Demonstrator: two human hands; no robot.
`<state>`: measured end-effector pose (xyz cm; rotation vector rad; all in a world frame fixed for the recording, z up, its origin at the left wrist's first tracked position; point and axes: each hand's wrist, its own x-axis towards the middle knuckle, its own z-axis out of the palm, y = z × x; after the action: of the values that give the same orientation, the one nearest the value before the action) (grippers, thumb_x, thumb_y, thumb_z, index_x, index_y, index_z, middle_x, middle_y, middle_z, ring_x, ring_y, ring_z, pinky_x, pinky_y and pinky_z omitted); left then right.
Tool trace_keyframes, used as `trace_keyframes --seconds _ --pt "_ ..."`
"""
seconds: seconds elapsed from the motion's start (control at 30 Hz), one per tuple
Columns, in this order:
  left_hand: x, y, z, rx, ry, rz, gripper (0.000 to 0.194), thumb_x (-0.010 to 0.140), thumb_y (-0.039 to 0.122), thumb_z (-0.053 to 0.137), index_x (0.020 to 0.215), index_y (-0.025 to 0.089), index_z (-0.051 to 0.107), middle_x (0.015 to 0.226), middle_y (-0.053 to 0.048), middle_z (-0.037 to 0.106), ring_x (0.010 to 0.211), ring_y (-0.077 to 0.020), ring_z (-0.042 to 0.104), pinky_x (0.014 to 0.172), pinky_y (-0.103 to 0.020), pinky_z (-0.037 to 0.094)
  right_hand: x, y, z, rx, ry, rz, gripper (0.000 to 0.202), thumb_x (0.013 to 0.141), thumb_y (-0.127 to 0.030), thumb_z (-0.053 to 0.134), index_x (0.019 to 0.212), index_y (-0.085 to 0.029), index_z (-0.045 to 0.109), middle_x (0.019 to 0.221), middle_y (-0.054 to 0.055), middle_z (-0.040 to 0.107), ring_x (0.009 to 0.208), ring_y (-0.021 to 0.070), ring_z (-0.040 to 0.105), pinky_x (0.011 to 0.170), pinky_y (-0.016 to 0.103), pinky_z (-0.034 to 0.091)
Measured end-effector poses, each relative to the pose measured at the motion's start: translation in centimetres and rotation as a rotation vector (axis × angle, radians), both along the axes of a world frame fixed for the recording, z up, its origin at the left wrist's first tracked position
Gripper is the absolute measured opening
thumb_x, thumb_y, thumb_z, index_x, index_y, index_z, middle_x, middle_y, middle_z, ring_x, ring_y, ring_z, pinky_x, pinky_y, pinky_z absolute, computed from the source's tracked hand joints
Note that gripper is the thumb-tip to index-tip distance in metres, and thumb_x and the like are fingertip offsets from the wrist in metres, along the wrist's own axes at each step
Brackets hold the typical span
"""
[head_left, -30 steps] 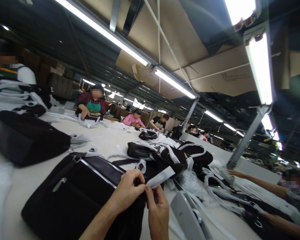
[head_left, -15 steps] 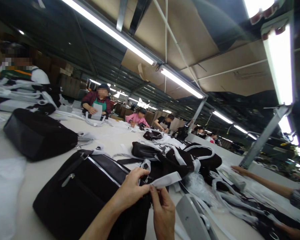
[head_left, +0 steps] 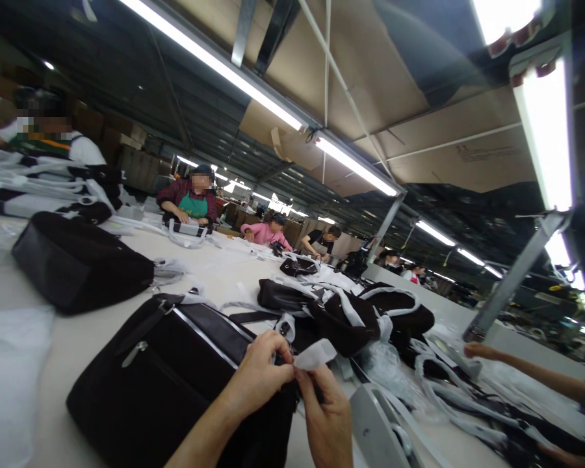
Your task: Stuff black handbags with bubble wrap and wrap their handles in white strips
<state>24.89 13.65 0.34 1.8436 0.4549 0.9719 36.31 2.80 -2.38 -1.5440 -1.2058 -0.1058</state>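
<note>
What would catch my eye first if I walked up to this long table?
Probably the two hands at the near edge: the left hand and right hand pinch a white strip over a big black bag. Beyond them lies a heap of black bags wrapped in white bands, and bright tube lights run overhead.

A white paper strip point(head_left: 316, 354), short and slightly curled, is pinched at its near end between both hands' fingertips, its free end pointing right and up. It sits just above the right end of a large black bag point(head_left: 175, 383) lying flat near the table's near edge, zip pocket up
</note>
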Motion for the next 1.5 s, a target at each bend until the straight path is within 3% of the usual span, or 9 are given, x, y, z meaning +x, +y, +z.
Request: trace_keyframes --seconds 0.13,0.23,0.37,0.63,0.83,0.97,1.13,1.3,1.5 --pt "0.1 -0.1 0.0 -0.043 -0.005 0.058 0.030 0.066 0.016 0.070 0.094 0.020 0.059 0.095 -0.002 0.061 0.091 -0.0208 0.055 0.082 -0.030 0.042 1.5 0.5 -2.1 -0.043 0.173 0.022 0.037 0.088 -0.055 0.062 0.098 -0.023 0.076 0.101 0.008 0.075 0.102 0.0284 0.067 0.087 0.034 0.053" --pt "0.0 -0.2 0.2 -0.044 -0.022 0.010 0.037 0.069 0.020 0.071 0.105 0.020 0.065 0.107 -0.004 0.060 0.098 -0.0222 0.057 0.090 -0.032 0.043 1.4 0.9 -2.4 0.005 0.268 0.053 0.041 0.085 -0.058 0.063 0.100 -0.021 0.076 0.103 0.009 0.075 0.104 0.0294 0.067 0.090 0.036 0.053" --pt "-0.2 -0.3 0.2 -0.031 -0.053 -0.003 0.019 0.070 0.023 0.068 0.089 0.019 0.069 0.098 -0.004 0.061 0.096 -0.0230 0.058 0.088 -0.033 0.043 0.5 1.3 -1.9 0.036 0.335 0.083 0.045 0.084 -0.061 0.063 0.099 -0.020 0.074 0.100 0.007 0.075 0.099 0.0271 0.066 0.088 0.034 0.052" --pt "0.0 -0.6 0.6 0.005 -0.109 -0.020 0.003 0.067 0.016 0.062 0.068 0.019 0.062 0.093 -0.004 0.060 0.095 -0.0215 0.059 0.088 -0.031 0.043 -0.1 2.0 -2.5 0.101 0.347 0.022 0.052 0.088 -0.064 0.055 0.107 -0.019 0.069 0.106 0.008 0.072 0.104 0.0267 0.063 0.089 0.033 0.049" --pt "-0.8 0.5 0.9 -0.073 -0.071 -0.088 0.022 0.071 0.019 0.056 0.085 0.019 0.073 0.114 -0.009 0.062 0.112 -0.0257 0.058 0.101 -0.036 0.041 -0.5 2.1 -2.5 0.131 0.297 -0.033 0.052 0.089 -0.067 0.052 0.097 -0.018 0.068 0.094 0.008 0.072 0.094 0.0254 0.062 0.080 0.032 0.048" --pt "-1.2 0.9 1.0 -0.037 -0.015 -0.100 0.034 0.067 0.012 0.047 0.083 0.020 0.076 0.119 -0.008 0.061 0.116 -0.0248 0.057 0.105 -0.036 0.039 -0.6 2.0 -2.9 0.150 0.355 -0.030 0.052 0.088 -0.068 0.054 0.096 -0.019 0.068 0.098 0.008 0.072 0.095 0.0250 0.061 0.081 0.032 0.047" --pt "-1.2 0.1 1.0 0.080 0.011 -0.062 0.028 0.065 0.015 0.051 0.081 0.019 0.075 0.110 -0.008 0.062 0.110 -0.0245 0.058 0.102 -0.034 0.040 -0.9 2.0 -3.3 0.174 0.437 -0.005 0.050 0.087 -0.067 0.056 0.097 -0.019 0.069 0.101 0.007 0.071 0.098 0.0249 0.061 0.086 0.033 0.048" --pt "-1.0 0.0 1.1 0.102 -0.049 -0.049 0.025 0.065 0.015 0.052 0.080 0.018 0.071 0.099 -0.006 0.062 0.097 -0.0218 0.060 0.090 -0.031 0.044 -0.9 2.1 -3.4 0.189 0.502 -0.001 0.053 0.084 -0.068 0.059 0.100 -0.019 0.069 0.107 0.008 0.072 0.106 0.0270 0.061 0.092 0.035 0.046" --pt "-0.6 0.0 0.9 0.093 -0.076 -0.025 0.017 0.065 0.012 0.049 0.069 0.019 0.064 0.092 -0.005 0.061 0.093 -0.0207 0.059 0.088 -0.031 0.043 -1.1 2.0 -3.1 0.202 0.498 0.019 0.051 0.085 -0.065 0.060 0.105 -0.019 0.068 0.101 0.006 0.072 0.101 0.0250 0.061 0.089 0.034 0.048"
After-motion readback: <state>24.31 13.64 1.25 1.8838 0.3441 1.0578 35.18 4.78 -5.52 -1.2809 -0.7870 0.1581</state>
